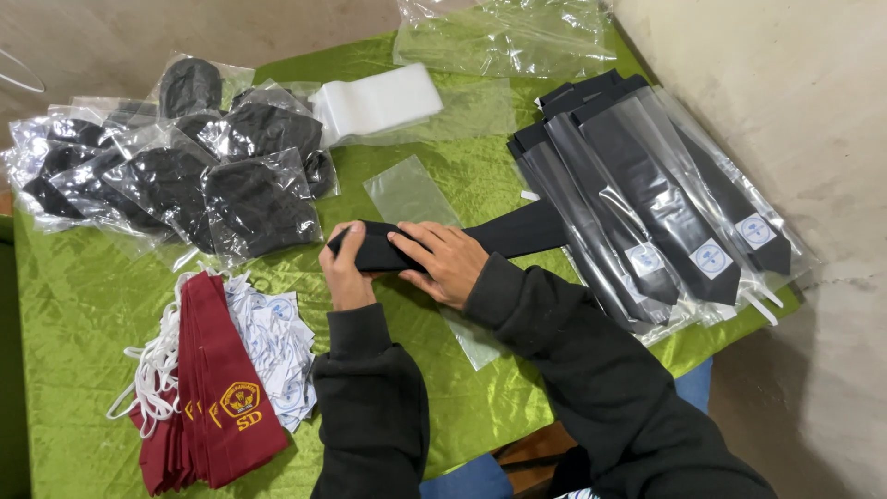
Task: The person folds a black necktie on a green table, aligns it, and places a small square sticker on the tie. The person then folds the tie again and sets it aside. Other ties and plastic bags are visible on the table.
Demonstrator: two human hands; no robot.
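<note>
Lying across the middle of the green satin tablecloth point(83, 305), a black necktie point(517, 231) is being folded or rolled at its left end, while its free length is stretching away to the right toward a stack of bagged ties. The left hand point(346, 273) is gripping the folded end, thumb and fingers curled around the cloth. The right hand point(443, 259) is pressing down on the same bundle from the near side, fingers bent over the top of it and clasping it against the left hand. Both arms are wearing black sleeves point(564, 342).

Under and just beyond the tie, an empty clear plastic sleeve point(407, 189) is lying flat on the cloth. To the right, a fanned stack of bagged black ties point(656, 203) is resting with small round white labels near the tips. To the far left, a heap of bagged black cloth pieces point(176, 176) is spreading out. Far of centre, a white folded stack point(374, 102) is sitting beside loose clear bags point(504, 37). At the near left, a pile of maroon ties point(217, 397) is lying next to white elastic loops point(152, 370) and small white tags point(277, 342).
</note>
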